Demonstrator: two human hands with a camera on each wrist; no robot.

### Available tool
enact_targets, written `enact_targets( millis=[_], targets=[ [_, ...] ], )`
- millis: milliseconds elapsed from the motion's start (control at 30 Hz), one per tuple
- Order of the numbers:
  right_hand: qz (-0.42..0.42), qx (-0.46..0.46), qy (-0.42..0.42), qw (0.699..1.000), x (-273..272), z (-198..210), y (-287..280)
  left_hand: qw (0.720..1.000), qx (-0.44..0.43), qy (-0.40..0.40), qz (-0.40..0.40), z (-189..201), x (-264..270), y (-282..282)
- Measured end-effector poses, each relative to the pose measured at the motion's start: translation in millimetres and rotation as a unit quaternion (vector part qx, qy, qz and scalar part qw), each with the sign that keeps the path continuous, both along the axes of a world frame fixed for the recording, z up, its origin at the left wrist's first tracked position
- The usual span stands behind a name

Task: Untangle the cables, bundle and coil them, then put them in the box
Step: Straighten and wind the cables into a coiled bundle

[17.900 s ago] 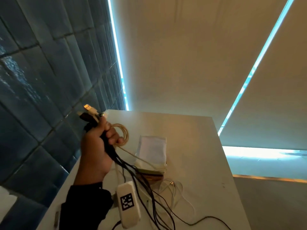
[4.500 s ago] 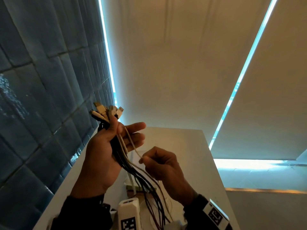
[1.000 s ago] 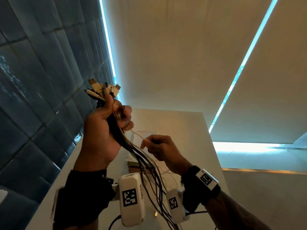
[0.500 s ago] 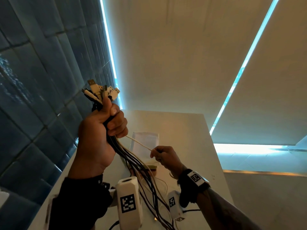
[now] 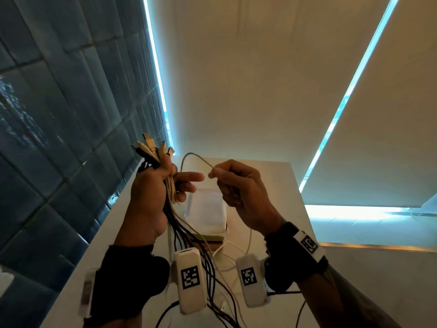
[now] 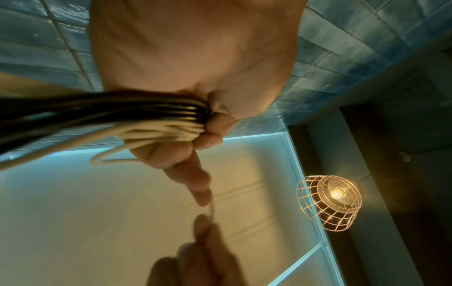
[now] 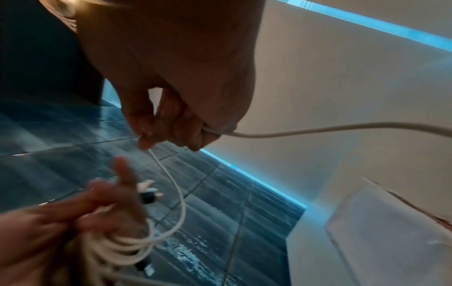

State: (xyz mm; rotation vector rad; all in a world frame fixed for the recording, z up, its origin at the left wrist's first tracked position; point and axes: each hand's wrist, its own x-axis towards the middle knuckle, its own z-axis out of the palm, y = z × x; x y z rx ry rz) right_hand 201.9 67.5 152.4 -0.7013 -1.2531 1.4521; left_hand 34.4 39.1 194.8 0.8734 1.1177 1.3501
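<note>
Up high, my left hand (image 5: 151,197) grips the cable bundle (image 5: 171,192) (plugs upward). My right hand (image 5: 241,192) pinches one white cable (image 5: 194,157).

Cables (image 5: 189,235): smooth plastic sheathing, black and matt off-white; plug ends (image 5: 155,150) at 12 o'clock of the bundle show bright metal. Box (image 5: 205,211): translucent, frosted plastic. Wall tiles (image 5: 59,114), 9 o'clock: glossy glazed blue. Table (image 5: 267,190): matt white.
</note>
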Motion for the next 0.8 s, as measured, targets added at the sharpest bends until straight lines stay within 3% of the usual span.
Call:
enact_targets(
  millis=[67, 133, 233, 333, 600, 800],
  targets=[
    [0.056, 0.023, -0.007, 0.998, -1.3, 7.7, -6.4, 1.000, 0.000, -0.014, -0.006, 1.0, 0.7, -1.0],
    [0.093, 0.026, -0.026, 0.995, -2.0, 6.6, -8.8, 0.996, 0.006, -0.082, -0.031, 5.2, 1.2, -3.3],
    [0.115, -0.002, -0.072, 0.991, -0.4, -7.7, -5.9, 0.984, 0.038, -0.166, -0.052, 12.4, 0.4, -7.4],
    [0.124, -0.017, -0.130, 0.984, 0.4, -28.1, -2.1, 0.978, 0.080, -0.183, -0.057, 16.1, -1.0, -8.0],
    [0.036, -0.051, -0.241, 0.968, 4.5, -68.7, 13.2, 0.970, 0.131, -0.177, -0.107, 17.6, -10.4, -9.1],
    [-0.016, -0.067, -0.297, 0.952, 9.5, -103.5, 13.9, 0.975, 0.123, -0.157, -0.102, 17.6, -15.8, -10.2]
  ],
)
